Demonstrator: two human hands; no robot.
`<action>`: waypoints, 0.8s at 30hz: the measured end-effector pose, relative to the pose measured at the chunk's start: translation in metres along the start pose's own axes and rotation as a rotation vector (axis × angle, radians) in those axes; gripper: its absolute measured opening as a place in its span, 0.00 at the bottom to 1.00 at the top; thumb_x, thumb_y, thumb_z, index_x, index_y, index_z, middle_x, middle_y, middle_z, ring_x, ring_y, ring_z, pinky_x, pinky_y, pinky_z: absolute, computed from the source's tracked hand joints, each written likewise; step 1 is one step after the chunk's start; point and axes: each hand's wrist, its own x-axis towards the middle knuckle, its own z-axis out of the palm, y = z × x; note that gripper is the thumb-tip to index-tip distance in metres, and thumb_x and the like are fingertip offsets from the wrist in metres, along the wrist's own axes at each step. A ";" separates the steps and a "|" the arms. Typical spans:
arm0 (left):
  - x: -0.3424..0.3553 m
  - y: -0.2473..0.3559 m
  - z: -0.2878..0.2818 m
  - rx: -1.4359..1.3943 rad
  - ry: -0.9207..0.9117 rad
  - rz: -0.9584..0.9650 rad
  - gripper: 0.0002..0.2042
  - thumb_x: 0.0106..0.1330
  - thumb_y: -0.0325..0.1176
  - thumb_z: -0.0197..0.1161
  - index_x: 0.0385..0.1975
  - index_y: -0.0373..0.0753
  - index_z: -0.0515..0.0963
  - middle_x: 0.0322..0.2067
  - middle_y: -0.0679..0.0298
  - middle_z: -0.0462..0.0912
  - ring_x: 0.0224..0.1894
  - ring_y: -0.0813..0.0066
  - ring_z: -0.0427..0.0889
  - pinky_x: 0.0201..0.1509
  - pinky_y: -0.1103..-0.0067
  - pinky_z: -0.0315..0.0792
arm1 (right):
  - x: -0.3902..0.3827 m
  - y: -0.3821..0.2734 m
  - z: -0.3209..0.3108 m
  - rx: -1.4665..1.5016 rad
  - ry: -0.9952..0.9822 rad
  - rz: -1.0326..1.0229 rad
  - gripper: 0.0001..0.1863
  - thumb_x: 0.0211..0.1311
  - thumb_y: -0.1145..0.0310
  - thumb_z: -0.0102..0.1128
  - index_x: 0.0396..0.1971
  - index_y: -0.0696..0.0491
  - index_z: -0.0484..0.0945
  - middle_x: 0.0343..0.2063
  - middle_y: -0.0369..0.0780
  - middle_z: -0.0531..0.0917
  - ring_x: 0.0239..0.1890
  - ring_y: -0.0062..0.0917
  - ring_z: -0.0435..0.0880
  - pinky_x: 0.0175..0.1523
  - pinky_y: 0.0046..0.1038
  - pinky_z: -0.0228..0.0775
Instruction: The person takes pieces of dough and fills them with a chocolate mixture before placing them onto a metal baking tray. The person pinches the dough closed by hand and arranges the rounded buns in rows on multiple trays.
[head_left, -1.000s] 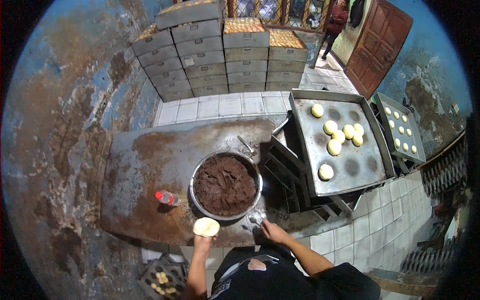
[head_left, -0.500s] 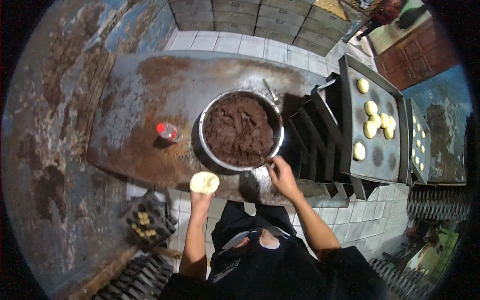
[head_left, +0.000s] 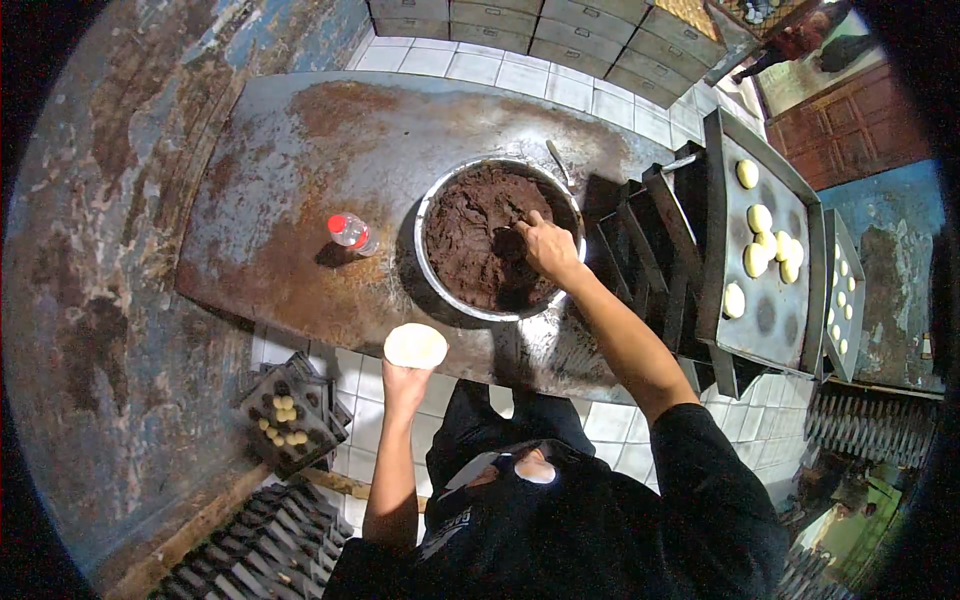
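My left hand (head_left: pixel 404 384) holds up a flat, pale round of dough (head_left: pixel 415 346) just off the table's near edge. My right hand (head_left: pixel 550 250) reaches into a round metal bowl (head_left: pixel 505 316) full of thick, dark brown filling (head_left: pixel 465 230). Its fingers are bent down into the filling at the bowl's right side, and the fingertips are partly hidden there.
A clear bottle with a red cap (head_left: pixel 352 234) stands left of the bowl on the worn table (head_left: pixel 300 170). Beyond the bowl lies a thin tool (head_left: pixel 558 162). Stacked metal trays (head_left: pixel 765 345) rise at right, the top one bearing several dough balls (head_left: pixel 760 218).
My right hand has moved from the bowl's near right rim into the filling. The dough round stays in my left hand, its face now turned more into view. The whole view has shifted slightly.
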 end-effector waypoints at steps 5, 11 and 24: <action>0.030 -0.024 0.020 0.041 -0.003 0.006 0.16 0.58 0.26 0.77 0.46 0.32 0.85 0.40 0.59 0.91 0.44 0.70 0.89 0.53 0.72 0.81 | -0.019 0.006 -0.016 0.742 -0.245 0.071 0.18 0.69 0.69 0.60 0.57 0.53 0.83 0.50 0.48 0.87 0.54 0.44 0.86 0.62 0.39 0.77; 0.064 0.020 0.066 0.183 -0.206 0.180 0.18 0.56 0.31 0.79 0.45 0.33 0.85 0.40 0.59 0.91 0.42 0.69 0.89 0.51 0.72 0.81 | -0.123 -0.086 -0.104 0.849 0.111 -0.091 0.20 0.67 0.77 0.58 0.57 0.50 0.83 0.48 0.45 0.82 0.50 0.42 0.85 0.58 0.39 0.78; 0.089 0.019 0.093 0.118 -0.487 0.155 0.14 0.60 0.31 0.78 0.42 0.34 0.83 0.40 0.64 0.88 0.44 0.76 0.85 0.52 0.75 0.79 | -0.279 -0.014 0.124 0.618 -0.258 0.576 0.22 0.64 0.72 0.66 0.57 0.56 0.74 0.48 0.51 0.81 0.53 0.51 0.83 0.60 0.44 0.76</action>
